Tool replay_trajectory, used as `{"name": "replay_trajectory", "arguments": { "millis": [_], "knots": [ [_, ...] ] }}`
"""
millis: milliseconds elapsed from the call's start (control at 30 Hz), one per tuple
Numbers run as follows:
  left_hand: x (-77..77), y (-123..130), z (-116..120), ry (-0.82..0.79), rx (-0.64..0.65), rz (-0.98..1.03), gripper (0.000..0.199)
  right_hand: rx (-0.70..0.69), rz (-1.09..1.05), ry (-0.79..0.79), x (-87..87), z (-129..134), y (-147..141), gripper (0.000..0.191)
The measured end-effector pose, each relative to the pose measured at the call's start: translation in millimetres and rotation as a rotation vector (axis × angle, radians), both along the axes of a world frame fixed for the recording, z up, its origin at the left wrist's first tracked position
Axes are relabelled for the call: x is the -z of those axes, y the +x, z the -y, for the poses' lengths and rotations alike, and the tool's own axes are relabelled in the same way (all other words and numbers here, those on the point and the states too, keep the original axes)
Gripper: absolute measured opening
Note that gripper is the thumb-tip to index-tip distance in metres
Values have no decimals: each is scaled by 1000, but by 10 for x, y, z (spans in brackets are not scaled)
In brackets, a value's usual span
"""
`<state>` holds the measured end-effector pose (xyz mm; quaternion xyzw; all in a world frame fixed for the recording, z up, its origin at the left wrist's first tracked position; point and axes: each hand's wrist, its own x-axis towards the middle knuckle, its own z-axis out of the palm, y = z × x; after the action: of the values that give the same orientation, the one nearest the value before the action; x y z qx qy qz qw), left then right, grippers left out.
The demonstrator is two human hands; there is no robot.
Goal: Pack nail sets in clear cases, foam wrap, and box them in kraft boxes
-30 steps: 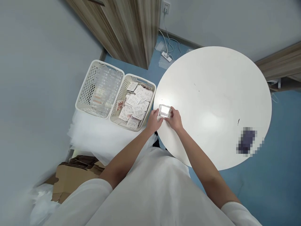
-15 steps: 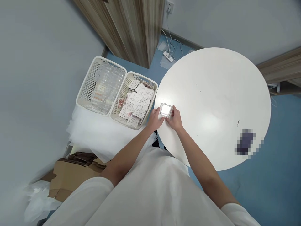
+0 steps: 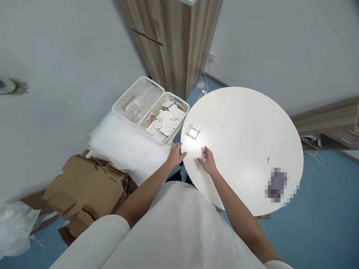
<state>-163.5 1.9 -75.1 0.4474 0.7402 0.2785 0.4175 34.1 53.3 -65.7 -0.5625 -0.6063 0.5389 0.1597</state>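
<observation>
A small clear plastic case (image 3: 193, 131) lies flat near the left edge of the round white table (image 3: 246, 127), with bright glare across its middle. My left hand (image 3: 175, 154) hovers by the table's left edge, below the case, fingers apart and holding nothing. Over the tabletop, below and to the right of the case, my right hand (image 3: 207, 160) is open too, thumb away from the fingers. Neither hand touches the case. What is inside the case cannot be made out through the glare.
Left of the table, one white basket (image 3: 179, 98) holds many printed cards; another basket (image 3: 117, 111) beside it holds clear plastic cases. White foam sheets (image 3: 117, 142) lie in front, with flattened cardboard boxes (image 3: 84, 183) below. A pixelated dark object (image 3: 277, 185) is on the table's right.
Both hands have let go of the clear case and drawn back toward my body, opening. The case stays on the table. The camera view has shifted, showing more cardboard.
</observation>
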Motion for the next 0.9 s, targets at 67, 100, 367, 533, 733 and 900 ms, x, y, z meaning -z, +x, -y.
{"name": "replay_trajectory", "arguments": {
  "millis": [67,100,367,533,733,900],
  "knots": [
    [5,65,287,-5,-55,-48,50,-6,-18,-2,-25,140,135,66],
    [3,95,435,-12,-77,-57,49,-4,-31,-18,-38,209,194,61],
    [-234,91,1245,-218,-221,32,57,-161,-106,-180,-130,632,341,39],
    [-322,-87,1397,-169,-320,-41,56,-268,-138,-145,-117,643,99,37],
    [-427,-315,1622,-66,-394,-1,53,-377,-127,-101,-60,681,-474,39],
    [-443,-538,1708,-11,-413,57,52,-506,-78,-117,-52,881,-986,40]
  ]
}}
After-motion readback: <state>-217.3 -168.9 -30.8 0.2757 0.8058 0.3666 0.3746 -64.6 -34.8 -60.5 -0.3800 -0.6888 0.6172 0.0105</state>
